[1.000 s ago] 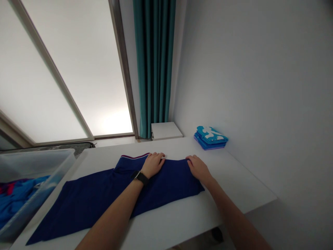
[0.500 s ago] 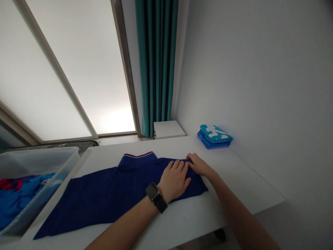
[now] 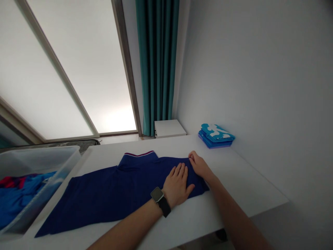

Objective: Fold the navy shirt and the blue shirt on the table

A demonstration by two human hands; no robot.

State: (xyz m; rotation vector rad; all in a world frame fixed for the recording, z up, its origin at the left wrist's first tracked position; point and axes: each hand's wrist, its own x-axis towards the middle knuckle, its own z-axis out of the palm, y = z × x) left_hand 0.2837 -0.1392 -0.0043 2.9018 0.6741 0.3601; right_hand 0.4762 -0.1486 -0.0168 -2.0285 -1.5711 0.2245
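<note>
Shifted off the collar, the left hand (image 3: 178, 184) lies open on a limp navy-blue knit polo shirt (image 3: 104, 194) on the white worktop (image 3: 234, 173), best taken at its far edge, where the right hand (image 3: 199, 166) curls, grip unclear.

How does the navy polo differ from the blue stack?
The navy polo lies stretched out flat; the blue stack sits folded against the wall. The polo is dark with a red-trimmed collar; the stack's top is turquoise with white patches. Both rest on the white table.
</note>
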